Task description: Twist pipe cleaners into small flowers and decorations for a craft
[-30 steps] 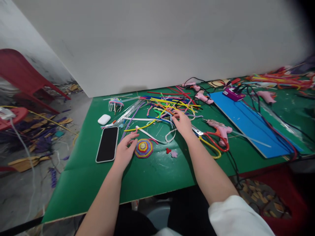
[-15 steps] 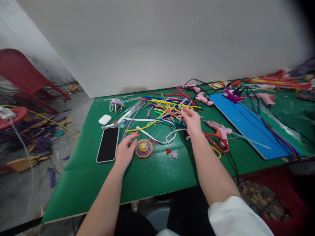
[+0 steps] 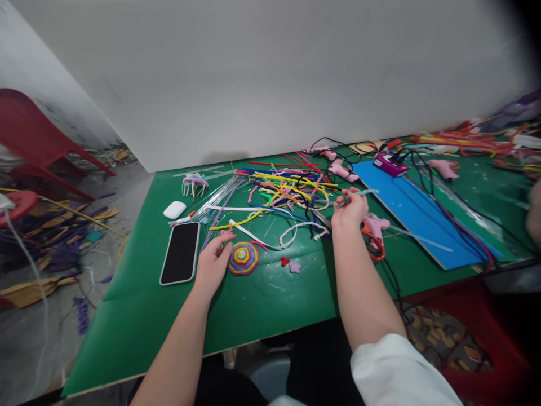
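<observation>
My left hand (image 3: pixel 213 262) rests on the table with its fingers pinched on a small bent pink pipe cleaner piece (image 3: pixel 229 228). Just right of that hand lies a round, coiled pipe cleaner disc (image 3: pixel 243 259) in red, yellow, blue and purple rings. My right hand (image 3: pixel 350 210) is closed on a light blue pipe cleaner (image 3: pixel 368 192), whose end sticks out to the right. Beneath and beside this hand are orange-handled scissors (image 3: pixel 377 248) and a pink glue gun (image 3: pixel 378 223), both partly covered. A red piece (image 3: pixel 284 261) and a lilac flower (image 3: pixel 295 267) lie between my hands.
Loose pipe cleaners (image 3: pixel 287 186) are heaped at the middle back. A phone (image 3: pixel 180 254), a white case (image 3: pixel 174 210) and a jellyfish-like craft (image 3: pixel 195 182) sit left. Rightward are a blue board (image 3: pixel 422 220), a purple power block (image 3: pixel 391 164) and cords. Another person's hand (image 3: pixel 536 211) shows far right.
My right hand has moved right, from the pipe cleaner heap to over the scissors and glue gun, carrying the light blue pipe cleaner. My left hand stays beside the disc.
</observation>
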The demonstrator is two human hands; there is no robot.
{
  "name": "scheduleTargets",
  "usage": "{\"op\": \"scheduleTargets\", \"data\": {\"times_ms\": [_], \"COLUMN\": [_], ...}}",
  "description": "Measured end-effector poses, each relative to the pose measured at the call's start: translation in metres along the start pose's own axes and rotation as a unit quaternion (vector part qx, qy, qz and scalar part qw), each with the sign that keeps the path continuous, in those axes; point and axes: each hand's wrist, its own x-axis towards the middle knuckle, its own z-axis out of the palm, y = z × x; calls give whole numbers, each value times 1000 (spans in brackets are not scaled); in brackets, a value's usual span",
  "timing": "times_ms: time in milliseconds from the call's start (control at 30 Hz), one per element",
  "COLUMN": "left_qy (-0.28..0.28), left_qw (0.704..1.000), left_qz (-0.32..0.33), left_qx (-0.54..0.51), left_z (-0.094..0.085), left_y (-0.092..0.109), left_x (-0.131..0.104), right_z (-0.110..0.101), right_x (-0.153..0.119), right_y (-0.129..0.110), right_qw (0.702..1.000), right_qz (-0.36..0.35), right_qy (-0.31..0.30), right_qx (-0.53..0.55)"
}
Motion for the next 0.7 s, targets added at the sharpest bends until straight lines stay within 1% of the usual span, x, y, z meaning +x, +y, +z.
{"op": "scheduleTargets", "data": {"times_ms": [100, 167, 233, 300, 367, 400, 433, 467, 500, 567, 600, 633, 700], "left_qy": [-3, -4, 2, 13, 23, 28, 33, 39, 43, 37, 23, 3, -42], "left_qw": [1000, 1000, 1000, 1000, 999, 997, 995, 993, 991, 989, 989, 991, 995], "left_qz": [-9, -12, -6, 9, 40, 60, 81, 101, 118, 138, 140, 132, 84], "left_qx": [2, 5, 13, 21, 29, 34, 39, 45, 49, 43, 32, 15, -35], "left_z": [1, 1, 1, 0, 0, 0, 0, 0, 1, 4, 7, 9, 15], "left_y": [0, 1, 3, 6, 10, 12, 14, 16, 18, 21, 22, 24, 27], "left_x": [-1, -1, -2, -3, -5, -6, -7, -8, -10, -15, -17, -21, -27], "right_z": [0, 3, 8, 15, 20, 22, 23, 24, 24, 23, 22, 21, 20], "right_x": [0, -3, -9, -21, -41, -53, -68, -84, -100, -130, -143, -153, -166], "right_y": [-1, 2, 7, 13, 19, 20, 21, 22, 22, 21, 21, 22, 24], "right_qw": [1000, 999, 997, 990, 969, 951, 929, 897, 858, 788, 751, 721, 693], "right_qz": [7, 18, 32, 52, 39, 11, -33, -83, -139, -238, -272, -292, -310], "right_qy": [-7, -27, -59, -110, -208, -256, -300, -351, -402, -479, -521, -556, -591], "right_qx": [-15, -29, -44, -66, -130, -173, -216, -256, -288, -305, -301, -292, -273]}}
